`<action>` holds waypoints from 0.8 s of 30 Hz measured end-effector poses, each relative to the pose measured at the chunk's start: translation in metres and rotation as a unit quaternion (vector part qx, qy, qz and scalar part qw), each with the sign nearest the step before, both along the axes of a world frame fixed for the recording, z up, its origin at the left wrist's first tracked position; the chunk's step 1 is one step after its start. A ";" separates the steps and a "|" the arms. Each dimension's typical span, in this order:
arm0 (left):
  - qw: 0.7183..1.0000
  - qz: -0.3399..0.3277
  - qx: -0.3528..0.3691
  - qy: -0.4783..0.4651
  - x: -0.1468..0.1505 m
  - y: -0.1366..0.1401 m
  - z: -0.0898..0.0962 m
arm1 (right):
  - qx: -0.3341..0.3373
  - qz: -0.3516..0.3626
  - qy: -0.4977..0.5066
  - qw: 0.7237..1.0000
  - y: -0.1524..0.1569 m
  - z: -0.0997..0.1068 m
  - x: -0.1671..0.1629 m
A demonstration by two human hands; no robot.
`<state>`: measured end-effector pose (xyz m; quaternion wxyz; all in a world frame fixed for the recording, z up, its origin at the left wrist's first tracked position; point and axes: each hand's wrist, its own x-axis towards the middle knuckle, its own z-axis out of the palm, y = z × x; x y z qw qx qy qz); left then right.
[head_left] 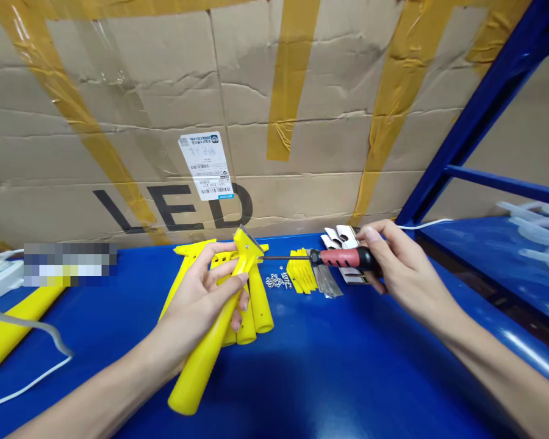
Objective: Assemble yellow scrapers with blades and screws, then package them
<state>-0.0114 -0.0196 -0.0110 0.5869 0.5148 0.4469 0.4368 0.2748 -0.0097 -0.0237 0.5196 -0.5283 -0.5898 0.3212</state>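
Observation:
My left hand (pixel 201 286) is closed around a yellow scraper (pixel 199 366), held tilted with its head up and a metal blade (pixel 251 239) along the top edge. My right hand (pixel 400 259) grips a red and black screwdriver (pixel 341 258) by the end of its handle. Its shaft lies level and points left, the tip at the side of the scraper's head; whether it sits in a screw I cannot tell. Behind my left hand, several more yellow scraper handles (pixel 261 305) lie on the blue table, partly hidden.
Loose nuts and screws (pixel 278 280), small yellow plates (pixel 302 271), thin grey blades (pixel 328 283) and white printed sleeves (pixel 345 238) lie on the table (pixel 311 378). A taped cardboard box (pixel 302 195) stands behind. Left are a yellow piece (pixel 22 323) and white cable (pixel 50 332); right, a blue frame (pixel 466 116).

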 end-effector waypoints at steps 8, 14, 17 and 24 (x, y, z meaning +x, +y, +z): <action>0.998 0.039 0.051 -0.027 0.006 0.002 0.002 | -0.010 0.077 0.043 0.996 -0.001 0.000 -0.001; 0.996 0.057 0.061 -0.034 0.009 -0.003 0.005 | -0.049 0.086 0.109 0.989 0.001 -0.002 -0.003; 0.995 0.067 0.059 -0.046 0.008 -0.004 0.000 | -0.042 0.093 0.113 0.988 0.000 -0.003 -0.003; 0.996 0.065 0.036 -0.053 0.006 -0.007 -0.007 | -0.019 0.095 0.127 0.987 0.000 -0.004 -0.005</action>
